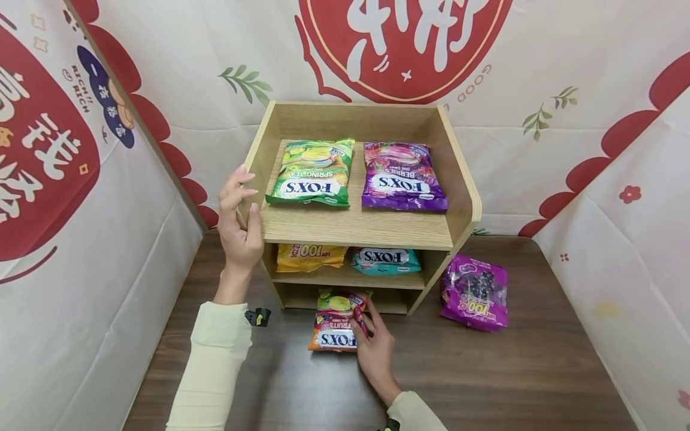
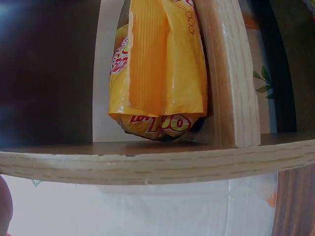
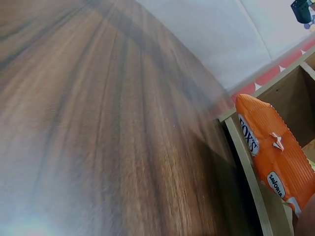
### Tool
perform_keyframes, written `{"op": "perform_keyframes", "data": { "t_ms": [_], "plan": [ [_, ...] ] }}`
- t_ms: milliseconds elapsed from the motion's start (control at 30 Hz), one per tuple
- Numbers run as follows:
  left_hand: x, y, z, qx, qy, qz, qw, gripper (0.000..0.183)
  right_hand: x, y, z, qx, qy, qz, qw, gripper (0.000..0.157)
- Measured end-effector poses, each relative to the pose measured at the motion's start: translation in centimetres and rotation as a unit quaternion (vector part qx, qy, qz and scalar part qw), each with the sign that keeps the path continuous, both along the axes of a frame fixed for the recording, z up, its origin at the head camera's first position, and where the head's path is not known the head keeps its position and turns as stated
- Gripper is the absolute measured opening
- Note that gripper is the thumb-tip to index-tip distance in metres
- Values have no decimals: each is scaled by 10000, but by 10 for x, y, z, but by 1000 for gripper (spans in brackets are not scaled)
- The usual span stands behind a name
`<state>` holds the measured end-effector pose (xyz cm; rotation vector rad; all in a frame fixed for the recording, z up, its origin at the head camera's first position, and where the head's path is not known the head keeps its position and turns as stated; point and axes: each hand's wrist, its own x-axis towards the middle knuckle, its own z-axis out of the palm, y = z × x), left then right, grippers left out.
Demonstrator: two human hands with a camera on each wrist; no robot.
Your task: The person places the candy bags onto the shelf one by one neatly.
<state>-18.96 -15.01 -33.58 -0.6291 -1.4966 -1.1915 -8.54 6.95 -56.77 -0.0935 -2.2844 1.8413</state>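
My right hand (image 1: 376,352) grips the right side of an orange and red Fox's Fruits candy bag (image 1: 335,323), at the front of the bottom level of a wooden shelf unit (image 1: 356,228). The bag's orange underside (image 3: 280,157) shows in the right wrist view. My left hand (image 1: 239,224) rests on the unit's left side panel, fingers spread over its edge. On the top lie a green Spring Tea bag (image 1: 312,170) and a purple Berries bag (image 1: 403,173). The middle level holds a yellow Lot 100 bag (image 1: 309,256) and a teal Fox's bag (image 1: 385,260).
A purple Lot 100 bag (image 1: 475,292) lies on the dark wooden table (image 1: 528,371), right of the unit. A printed white cloth (image 1: 205,120) hangs behind and along both sides.
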Motion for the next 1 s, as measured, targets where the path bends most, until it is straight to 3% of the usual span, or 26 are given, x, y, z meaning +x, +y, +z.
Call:
{"op": "perform_keyframes", "data": {
  "t_ms": [200,433,800,1000],
  "plan": [
    [-1,1,1,-19,29,-40,10000,28,-13,-13,-2,23,-206,18,9998,60],
    [-1,0,1,-23,28,13,10000,28,-29,-30,0,-156,-81,50,9998,56],
    [-1,1,0,-15,18,-64,10000,27,-39,-45,-9,136,-35,1,9999,49],
    [-1,0,0,-17,19,-56,10000,28,-47,-49,-16,71,275,507,9983,46]
  ]
}}
